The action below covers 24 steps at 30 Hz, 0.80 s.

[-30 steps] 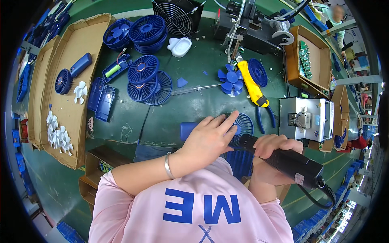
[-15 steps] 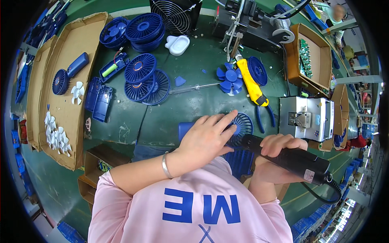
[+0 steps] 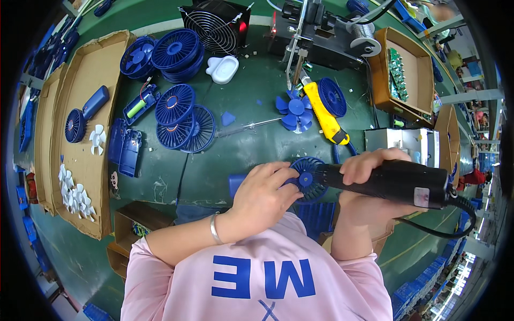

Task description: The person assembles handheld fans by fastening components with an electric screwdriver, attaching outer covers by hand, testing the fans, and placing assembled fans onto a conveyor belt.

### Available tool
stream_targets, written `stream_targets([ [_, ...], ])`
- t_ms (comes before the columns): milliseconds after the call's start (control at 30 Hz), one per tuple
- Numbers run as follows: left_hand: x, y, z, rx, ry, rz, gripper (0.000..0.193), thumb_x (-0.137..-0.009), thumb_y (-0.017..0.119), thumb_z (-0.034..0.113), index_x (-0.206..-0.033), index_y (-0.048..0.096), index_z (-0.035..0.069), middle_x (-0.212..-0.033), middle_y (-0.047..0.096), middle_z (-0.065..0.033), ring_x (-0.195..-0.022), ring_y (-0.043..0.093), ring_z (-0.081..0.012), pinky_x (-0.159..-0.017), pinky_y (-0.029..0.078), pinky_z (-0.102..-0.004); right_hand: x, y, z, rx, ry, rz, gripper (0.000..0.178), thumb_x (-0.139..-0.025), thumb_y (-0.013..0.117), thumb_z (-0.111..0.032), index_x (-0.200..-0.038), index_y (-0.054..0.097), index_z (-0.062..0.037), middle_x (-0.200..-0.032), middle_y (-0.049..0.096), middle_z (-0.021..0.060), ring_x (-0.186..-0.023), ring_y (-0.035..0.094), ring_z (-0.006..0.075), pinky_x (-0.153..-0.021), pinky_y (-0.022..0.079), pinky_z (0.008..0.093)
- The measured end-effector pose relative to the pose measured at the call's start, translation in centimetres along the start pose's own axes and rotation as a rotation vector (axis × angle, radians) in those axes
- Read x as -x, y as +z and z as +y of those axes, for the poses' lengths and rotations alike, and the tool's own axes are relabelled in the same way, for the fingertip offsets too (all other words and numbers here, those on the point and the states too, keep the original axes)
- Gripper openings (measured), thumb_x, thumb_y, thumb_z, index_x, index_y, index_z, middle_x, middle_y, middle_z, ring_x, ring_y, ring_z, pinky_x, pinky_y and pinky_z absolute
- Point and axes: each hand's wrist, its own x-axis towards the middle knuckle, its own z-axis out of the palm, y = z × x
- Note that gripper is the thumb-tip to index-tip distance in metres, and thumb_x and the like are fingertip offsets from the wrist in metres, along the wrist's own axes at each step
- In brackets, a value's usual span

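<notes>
My left hand (image 3: pixel 263 193) is closed on a small blue handheld fan (image 3: pixel 308 172). Its round grille faces up beside my fingers, and the end of its blue handle (image 3: pixel 236 183) shows to the left. In my right hand (image 3: pixel 369 179) is a black electric screwdriver (image 3: pixel 412 182) with a cord at its rear. The tool lies nearly level, its front end over the right part of the grille; I cannot see whether its tip touches. Beyond the fan lie a blue fan blade (image 3: pixel 296 107) and yellow-handled cutters (image 3: pixel 325 115). A thin screwdriver (image 3: pixel 251 125) lies left of the blade.
Blue grilles (image 3: pixel 175 104) and fan housings (image 3: pixel 174 49) stand at the far left. A cardboard tray (image 3: pixel 85 69) holds white blades (image 3: pixel 75 192). At the back are a black cooling fan (image 3: pixel 211 32) and a solder spool (image 3: pixel 369 40). A box of circuit boards (image 3: pixel 397 75) stands at right.
The electric screwdriver's rear has swung up and right, leaving it nearer level. My left hand stays on the fan. The whole view has shifted slightly.
</notes>
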Motion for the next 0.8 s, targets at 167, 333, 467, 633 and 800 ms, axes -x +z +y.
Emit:
stream_targets([
  [167, -0.1, -0.1, 0.0, 0.001, 0.014, -0.025, 0.013, -0.067, 0.074, 0.014, -0.076, 0.066, 0.009, -0.101, 0.062, -0.0042, -0.102, 0.057, -0.0263, -0.082, 0.046, -0.0391, 0.0, -0.4, 1.0, 0.008, 0.021, -0.08, 0.086, -0.074, 0.034, -0.084, -0.102, 0.051, -0.0035, -0.06, 0.05, 0.008, -0.045, 0.048, 0.0205, -0.045, 0.039, 0.0323],
  [333, -0.3, -0.2, -0.1, 0.001, 0.016, -0.037, 0.013, -0.067, 0.073, 0.014, -0.076, 0.066, 0.009, -0.101, 0.062, -0.0043, -0.103, 0.056, -0.0266, -0.082, 0.045, -0.0395, 0.0, -0.1, 1.4, 0.008, 0.024, -0.094, 0.086, -0.072, 0.035, -0.085, -0.092, 0.047, -0.0025, -0.06, 0.048, 0.0076, -0.045, 0.047, 0.0191, -0.043, 0.039, 0.0307],
  [467, -0.5, -0.7, -0.1, 0.059, 0.054, -0.029, 0.013, -0.068, 0.073, 0.014, -0.078, 0.065, 0.008, -0.099, 0.062, -0.0051, -0.1, 0.057, -0.0257, -0.079, 0.046, -0.0377, -0.3, -0.1, 1.5, 0.005, 0.032, -0.114, 0.086, -0.071, 0.035, -0.086, -0.089, 0.046, -0.0021, -0.059, 0.047, 0.0073, -0.045, 0.047, 0.0187, -0.043, 0.038, 0.0302],
  [633, -0.4, -2.2, 0.4, 0.255, -0.08, -0.009, 0.009, -0.075, 0.067, 0.005, -0.084, 0.064, 0.005, -0.09, 0.062, -0.0086, -0.081, 0.06, -0.0267, -0.067, 0.048, -0.0321, -0.2, -0.1, 1.2, -0.049, 0.03, -0.043, 0.087, -0.072, 0.032, -0.086, -0.092, 0.048, -0.0023, -0.058, 0.048, 0.0068, -0.045, 0.047, 0.0187, -0.044, 0.039, 0.0312],
  [800, -2.4, -3.6, 1.0, 0.707, -0.698, -0.137, 0.016, -0.096, 0.045, 0.014, -0.098, 0.057, 0.003, -0.079, 0.056, -0.0016, -0.067, 0.049, -0.0056, -0.058, 0.043, -0.0221, -0.1, -0.2, -1.9, -0.064, -0.147, 0.024, 0.081, -0.078, 0.035, -0.08, -0.102, 0.054, -0.0053, -0.059, 0.049, 0.0029, -0.043, 0.045, 0.0149, -0.044, 0.037, 0.0285],
])
